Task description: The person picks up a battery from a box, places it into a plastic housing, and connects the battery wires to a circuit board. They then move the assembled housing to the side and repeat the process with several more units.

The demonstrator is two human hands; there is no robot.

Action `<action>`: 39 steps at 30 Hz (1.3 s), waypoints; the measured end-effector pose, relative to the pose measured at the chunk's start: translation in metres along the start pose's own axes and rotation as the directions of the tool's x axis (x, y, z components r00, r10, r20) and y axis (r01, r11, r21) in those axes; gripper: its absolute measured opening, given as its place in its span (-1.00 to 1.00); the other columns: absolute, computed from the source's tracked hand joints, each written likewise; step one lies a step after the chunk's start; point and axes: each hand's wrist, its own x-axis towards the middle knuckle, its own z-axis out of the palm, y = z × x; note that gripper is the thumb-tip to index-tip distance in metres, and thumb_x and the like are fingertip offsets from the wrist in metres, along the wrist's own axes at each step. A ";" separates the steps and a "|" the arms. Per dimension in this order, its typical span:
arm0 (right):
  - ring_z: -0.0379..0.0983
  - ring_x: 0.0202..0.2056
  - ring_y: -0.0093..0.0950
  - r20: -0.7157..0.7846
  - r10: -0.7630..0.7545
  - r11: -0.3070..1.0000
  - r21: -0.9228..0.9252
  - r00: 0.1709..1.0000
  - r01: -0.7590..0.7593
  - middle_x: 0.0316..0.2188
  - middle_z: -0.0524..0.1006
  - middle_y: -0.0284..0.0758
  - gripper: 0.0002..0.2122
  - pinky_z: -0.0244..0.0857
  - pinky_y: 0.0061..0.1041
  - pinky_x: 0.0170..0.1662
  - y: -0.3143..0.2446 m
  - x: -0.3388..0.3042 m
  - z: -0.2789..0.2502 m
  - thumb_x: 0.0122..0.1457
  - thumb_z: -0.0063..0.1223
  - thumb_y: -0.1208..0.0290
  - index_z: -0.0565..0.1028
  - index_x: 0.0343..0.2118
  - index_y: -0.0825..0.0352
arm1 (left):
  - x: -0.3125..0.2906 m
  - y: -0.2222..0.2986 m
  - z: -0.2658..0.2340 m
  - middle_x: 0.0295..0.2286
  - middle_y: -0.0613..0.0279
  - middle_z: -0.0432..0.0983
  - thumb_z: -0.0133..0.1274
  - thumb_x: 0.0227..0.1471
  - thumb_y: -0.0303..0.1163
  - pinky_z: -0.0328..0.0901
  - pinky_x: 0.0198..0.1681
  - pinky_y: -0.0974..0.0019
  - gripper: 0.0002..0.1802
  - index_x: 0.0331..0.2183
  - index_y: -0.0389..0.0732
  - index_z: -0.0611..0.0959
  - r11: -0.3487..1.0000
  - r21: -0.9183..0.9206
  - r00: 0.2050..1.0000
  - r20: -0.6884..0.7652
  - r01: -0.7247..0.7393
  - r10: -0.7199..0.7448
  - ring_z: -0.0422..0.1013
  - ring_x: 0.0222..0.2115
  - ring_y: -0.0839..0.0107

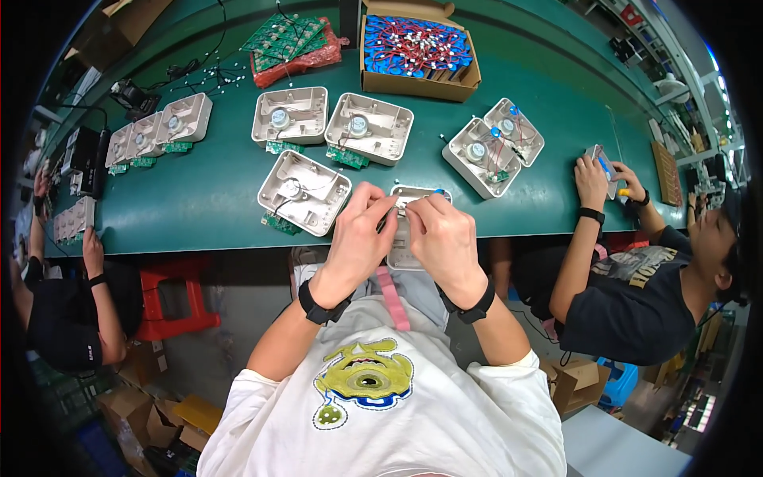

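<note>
At the table's near edge, a white plastic housing (404, 253) sits between my hands, partly covered by them. A blue part shows at its far rim. My left hand (364, 230) has its fingers pinched together over the housing's far half. Beside it, the fingers of my right hand (442, 238) are also closed in a pinch, the tips almost meeting the left ones. What they grip is too small and hidden to name. Just left of my left hand lies an open white housing (318, 208) with a round speaker, wires and a green circuit board at its edge.
More open housings (368, 127) lie farther back, with a stacked pair (483, 163) to the right. A cardboard box (421, 86) holds blue parts with red wires. Circuit boards (286, 40) rest on red wrap. Co-workers sit left (75, 310) and right (628, 294). A red stool (179, 298) stands left.
</note>
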 end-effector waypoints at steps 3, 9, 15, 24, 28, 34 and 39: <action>0.56 -0.48 -0.22 -0.002 -0.045 0.998 -0.053 0.999 0.045 -0.47 0.53 -0.25 -0.92 0.45 -0.29 -0.41 -0.002 -0.001 0.001 0.05 0.25 0.66 0.59 -0.41 0.36 | 0.004 0.003 -0.001 -0.29 0.00 0.47 0.24 0.01 -0.68 0.42 -0.35 0.11 -0.73 -0.17 -0.41 0.72 0.997 0.071 0.999 0.047 0.008 -0.012 0.51 -0.42 0.07; 0.54 -0.47 -0.23 0.016 -0.070 0.991 -0.111 0.997 0.071 -0.50 0.48 -0.25 -0.90 0.45 -0.28 -0.43 -0.001 -0.001 0.001 0.01 0.22 0.67 0.54 -0.43 0.34 | 0.010 0.007 -0.002 -0.30 0.04 0.49 0.24 0.00 -0.67 0.39 -0.40 0.15 -0.78 -0.22 -0.41 0.73 0.992 0.114 0.997 0.069 -0.046 0.039 0.48 -0.47 0.15; 0.54 -0.48 -0.23 0.037 -0.074 0.987 -0.137 0.997 0.078 -0.49 0.48 -0.24 -0.91 0.46 -0.30 -0.43 -0.002 -0.001 0.003 0.02 0.22 0.66 0.54 -0.44 0.35 | 0.011 0.012 0.002 -0.33 0.02 0.48 0.23 -0.03 -0.70 0.39 -0.39 0.11 -0.79 -0.26 -0.43 0.71 0.974 0.201 0.993 0.064 -0.107 0.095 0.50 -0.46 0.08; 0.61 -0.51 -0.26 -0.057 -0.038 0.998 0.042 0.998 0.041 -0.47 0.60 -0.20 -0.96 0.47 -0.35 -0.45 0.007 0.003 0.004 0.13 0.27 0.62 0.61 -0.38 0.42 | 0.008 0.002 0.006 -0.33 0.03 0.47 0.22 0.01 -0.70 0.39 -0.40 0.14 -0.82 -0.26 -0.44 0.70 0.979 0.150 0.990 0.031 -0.139 0.136 0.49 -0.47 0.10; 0.67 -0.50 -0.35 -0.003 0.110 0.967 0.233 0.994 -0.107 -0.47 0.65 -0.18 -0.95 0.49 -0.42 -0.43 0.014 -0.001 0.009 0.14 0.30 0.63 0.64 -0.34 0.46 | 0.004 -0.003 0.010 -0.33 0.06 0.49 0.22 0.03 -0.70 0.38 -0.42 0.20 -0.81 -0.24 -0.44 0.71 0.994 0.070 0.996 -0.032 -0.083 0.085 0.48 -0.49 0.18; 0.69 -0.49 -0.43 0.059 0.195 0.923 0.326 0.979 -0.203 -0.45 0.67 -0.18 -0.95 0.51 -0.47 -0.41 0.015 -0.002 0.009 0.17 0.28 0.64 0.64 -0.32 0.48 | 0.001 -0.005 0.010 -0.33 0.07 0.50 0.21 0.03 -0.70 0.37 -0.43 0.24 -0.79 -0.21 -0.43 0.71 0.999 0.036 0.998 -0.039 -0.041 0.042 0.48 -0.48 0.23; 0.67 -0.50 -0.40 0.046 0.156 0.942 0.294 0.987 -0.163 -0.45 0.67 -0.18 -0.96 0.50 -0.45 -0.42 0.014 0.000 0.009 0.17 0.26 0.66 0.64 -0.33 0.48 | 0.000 -0.006 0.009 -0.34 0.07 0.50 0.21 0.04 -0.70 0.37 -0.43 0.24 -0.79 -0.21 -0.42 0.72 0.993 0.062 0.994 -0.037 -0.103 0.105 0.48 -0.48 0.19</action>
